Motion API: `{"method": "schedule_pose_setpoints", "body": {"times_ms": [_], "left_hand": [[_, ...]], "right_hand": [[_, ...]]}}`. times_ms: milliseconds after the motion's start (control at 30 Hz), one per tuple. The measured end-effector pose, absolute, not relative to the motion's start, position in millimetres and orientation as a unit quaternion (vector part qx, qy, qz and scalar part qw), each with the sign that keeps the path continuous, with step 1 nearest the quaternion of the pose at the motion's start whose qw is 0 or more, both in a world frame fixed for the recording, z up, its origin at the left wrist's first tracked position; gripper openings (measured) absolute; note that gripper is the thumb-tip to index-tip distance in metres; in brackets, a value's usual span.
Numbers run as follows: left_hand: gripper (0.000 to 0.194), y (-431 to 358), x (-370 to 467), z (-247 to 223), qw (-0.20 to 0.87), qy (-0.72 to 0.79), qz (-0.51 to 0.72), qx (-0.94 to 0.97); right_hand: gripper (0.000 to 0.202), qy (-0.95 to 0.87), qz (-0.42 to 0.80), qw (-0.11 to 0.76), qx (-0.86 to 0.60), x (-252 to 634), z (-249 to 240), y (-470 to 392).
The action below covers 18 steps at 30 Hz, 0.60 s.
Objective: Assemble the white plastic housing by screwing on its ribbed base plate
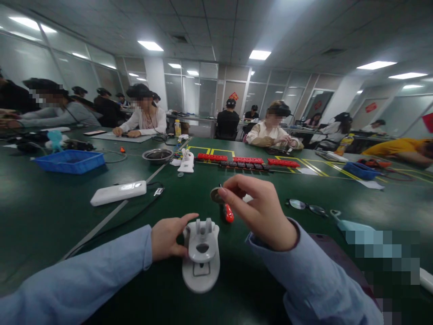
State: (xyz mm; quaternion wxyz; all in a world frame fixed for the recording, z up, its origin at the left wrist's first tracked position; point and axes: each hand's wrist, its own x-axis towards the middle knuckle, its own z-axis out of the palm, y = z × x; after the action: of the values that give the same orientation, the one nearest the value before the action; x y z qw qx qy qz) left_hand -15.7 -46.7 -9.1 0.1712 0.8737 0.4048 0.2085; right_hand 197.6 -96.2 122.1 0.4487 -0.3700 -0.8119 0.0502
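Note:
A white plastic stand [202,273] with two upright lugs lies on the green table in front of me. Against its left side sits my left hand [171,237], thumb at the edge and index finger stretched along the top, steadying it. My right hand [260,210] is raised beyond and to the right of the stand, pinching a small round grey disc [215,195] between thumb and fingers. Below that hand lies a red-handled tool [229,214], partly hidden. A small white piece [247,198] shows behind the fingers; its kind is unclear.
A white power bank-like box [118,193] with a black cable lies left. Farther off are a blue tray [70,167], a metal bowl [158,155], another white stand [186,161] and red strips [248,160]. Glasses [307,207] and a dark phone [333,253] lie right. Several people sit around.

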Motion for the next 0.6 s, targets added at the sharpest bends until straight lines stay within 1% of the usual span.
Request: {"method": "schedule_pose_setpoints", "body": {"times_ms": [67, 133, 233, 267, 333, 433, 500, 600], "left_hand": [[0.060, -50.9, -7.3, -7.1, 0.095, 0.387, 0.160, 0.903], [0.047, -48.7, -0.5, -0.4, 0.037, 0.357, 0.139, 0.923], [0.034, -36.0, 7.0, 16.3, -0.013, 0.361, 0.129, 0.923], [0.033, -30.0, 9.2, 22.5, -0.016, 0.368, 0.120, 0.922], [0.037, -17.0, 13.6, 34.3, -0.017, 0.371, 0.098, 0.923], [0.043, 0.7, 19.3, 45.6, -0.015, 0.370, 0.083, 0.925], [0.043, 8.7, 21.2, 47.9, 0.003, 0.391, 0.079, 0.917], [0.042, 15.5, 19.6, 46.3, 0.062, 0.399, 0.078, 0.911]], "right_hand": [[0.018, -0.806, 0.072, 0.446, -0.383, 199.9, 123.3, -95.3], [0.019, -0.797, 0.101, 0.440, -0.400, 203.4, 124.6, -93.3], [0.020, -0.786, 0.159, 0.427, -0.417, 210.0, 125.4, -86.0], [0.020, -0.783, 0.177, 0.421, -0.423, 212.0, 124.9, -82.2], [0.021, -0.779, 0.213, 0.400, -0.434, 214.3, 121.9, -73.2], [0.019, -0.781, 0.243, 0.349, -0.458, 212.4, 111.4, -58.4], [0.014, -0.789, 0.216, 0.318, -0.479, 208.7, 101.9, -50.0], [0.006, -0.811, 0.149, 0.278, -0.493, 202.4, 88.2, -41.6]]}}
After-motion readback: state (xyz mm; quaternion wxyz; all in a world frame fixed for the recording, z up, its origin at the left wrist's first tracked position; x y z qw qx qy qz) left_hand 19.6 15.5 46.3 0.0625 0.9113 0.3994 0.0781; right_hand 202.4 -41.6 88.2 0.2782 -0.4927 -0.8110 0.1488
